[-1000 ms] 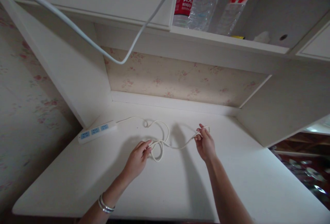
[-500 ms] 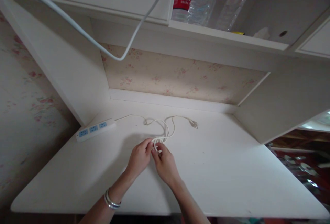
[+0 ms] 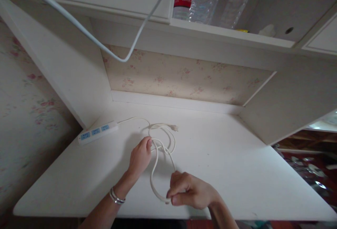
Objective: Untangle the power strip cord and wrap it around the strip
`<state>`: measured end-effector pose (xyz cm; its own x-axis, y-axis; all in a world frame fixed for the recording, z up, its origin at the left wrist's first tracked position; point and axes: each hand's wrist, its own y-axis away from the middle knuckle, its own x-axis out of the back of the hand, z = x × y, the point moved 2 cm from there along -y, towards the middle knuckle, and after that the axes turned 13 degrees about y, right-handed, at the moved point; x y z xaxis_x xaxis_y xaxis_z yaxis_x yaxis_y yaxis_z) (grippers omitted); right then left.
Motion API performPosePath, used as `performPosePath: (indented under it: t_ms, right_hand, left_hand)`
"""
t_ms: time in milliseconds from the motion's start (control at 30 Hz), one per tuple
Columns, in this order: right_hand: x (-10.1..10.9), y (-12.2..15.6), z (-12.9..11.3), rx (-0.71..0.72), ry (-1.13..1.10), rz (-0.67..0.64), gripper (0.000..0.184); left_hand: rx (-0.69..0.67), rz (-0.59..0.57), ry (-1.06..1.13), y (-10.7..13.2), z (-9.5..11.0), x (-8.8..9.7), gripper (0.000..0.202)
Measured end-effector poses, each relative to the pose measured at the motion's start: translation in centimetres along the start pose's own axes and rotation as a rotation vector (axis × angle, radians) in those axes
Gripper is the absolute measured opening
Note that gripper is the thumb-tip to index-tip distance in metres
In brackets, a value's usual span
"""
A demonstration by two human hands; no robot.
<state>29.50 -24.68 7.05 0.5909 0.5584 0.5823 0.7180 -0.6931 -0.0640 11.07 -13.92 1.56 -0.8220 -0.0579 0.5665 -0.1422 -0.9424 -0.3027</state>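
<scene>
A white power cord [image 3: 152, 172] lies in loose loops at the middle of the white desk. My left hand [image 3: 140, 154] is closed on the cord at the left side of the loops. Nearer the front edge, my right hand [image 3: 191, 189] pinches another stretch, with a loop of cord hanging between the two hands. The plug [image 3: 173, 128] rests on the desk beyond my hands. From the loops the cord runs left to a white power strip [image 3: 98, 133] with blue socket faces. My fingertips partly hide the held cord.
The desk [image 3: 223, 172] is walled by side panels and a back panel with floral wallpaper [image 3: 184, 78]. Overhead, a shelf [image 3: 231, 34] holds several plastic bottles [image 3: 205, 0]. A pale bent cable or tube [image 3: 86, 37] hangs across the upper left, close to the camera.
My right hand has moved right and toward the front edge, drawing out a length of cord. The plug has slid left, and the loops have opened wider. My left hand has barely moved.
</scene>
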Motion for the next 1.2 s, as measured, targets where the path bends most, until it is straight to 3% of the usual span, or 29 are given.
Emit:
performPosePath:
  t_ms: [67, 233, 300, 367, 467, 567, 633, 767, 900, 1000, 1100, 1200]
  right_hand:
    - [0.5, 1.3, 0.2, 0.060, 0.016, -0.115, 0.041]
    - [2.5, 4.5, 0.8, -0.028, 0.052, -0.131, 0.022]
    - [2.8, 5.3, 1.5, -0.139, 0.079, -0.113, 0.023]
    - [2.7, 5.2, 2.4, -0.312, 0.169, -0.062, 0.036]
    - [2.5, 3.1, 2.9, -0.502, 0.398, 0.151, 0.043]
    - [2.2, -1.0, 1.9, -0.462, 0.496, 0.468, 0.029]
    - [1.7, -4.0, 1.3, -0.428, 0.543, 0.559, 0.025]
    - [0.5, -8.6, 1.6, -0.553, 0.709, 0.468, 0.029]
    - [-0.1, -10.5, 2.3, -0.600, 0.724, 0.414, 0.028]
    - [0.1, -10.3, 2.1, -0.604, 0.697, 0.415, 0.025]
    - [0.9, -8.9, 1.7, -0.540, 0.688, 0.503, 0.029]
    - [2.1, -6.8, 1.4, -0.450, 0.521, 0.550, 0.033]
  left_hand:
    - [0.032, 0.021, -0.004, -0.3, 0.0, 0.1, 0.026]
    - [0.096, -0.022, -0.046, -1.1, -0.7, 0.8, 0.028]
    - [0.097, -0.032, -0.044, -1.3, -1.0, 1.0, 0.028]
    - [0.095, -0.042, -0.016, -1.3, -1.0, 0.9, 0.028]
    - [0.100, -0.041, 0.016, -1.1, -0.7, 0.5, 0.027]
    - [0.068, -0.023, 0.045, -0.8, 0.1, 0.1, 0.026]
    - [0.051, -0.027, 0.079, -0.6, 0.5, -0.1, 0.027]
    - [0.048, -0.044, 0.139, -0.2, 0.8, -0.3, 0.027]
    - [-0.016, -0.021, 0.178, 0.1, 0.8, -0.1, 0.029]
    - [-0.058, -0.007, 0.169, -0.1, 0.9, 0.1, 0.030]
    - [-0.051, 0.032, 0.155, -0.6, 0.7, 0.5, 0.030]
    - [-0.054, 0.059, 0.151, -1.2, 0.1, 0.8, 0.031]
